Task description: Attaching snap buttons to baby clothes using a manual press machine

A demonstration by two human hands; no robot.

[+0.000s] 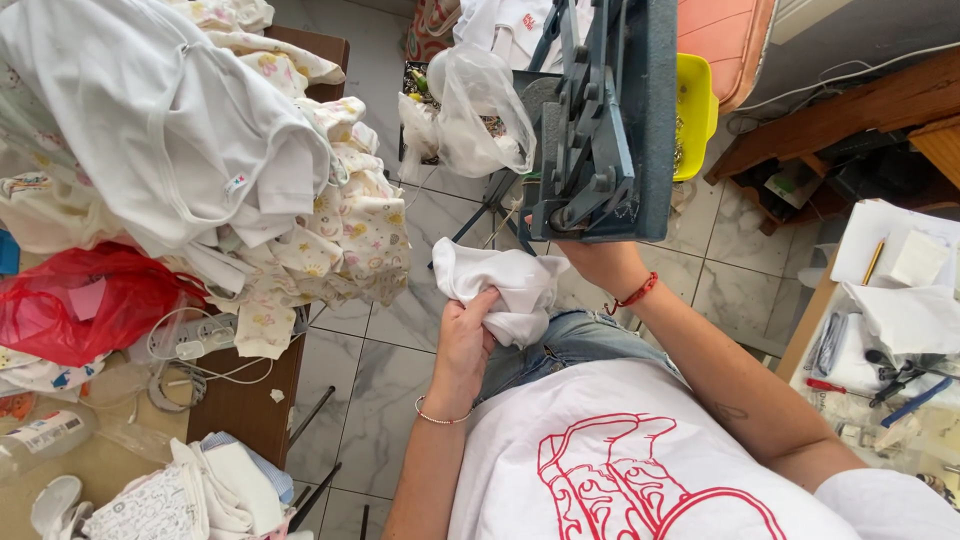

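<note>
Bright, even daylight fills the scene. White garments [150, 120] left of the blue-grey press [610, 120] glare slightly. Edges bend outward.

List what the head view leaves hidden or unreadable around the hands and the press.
- Right hand: fingers hidden behind the blue-grey press; its grip is unclear.
- Press: top cut off by the frame's upper edge.
- White cloth: bunched in the left hand, so its shape is unclear.
- Clear bag: contents too small.
</note>
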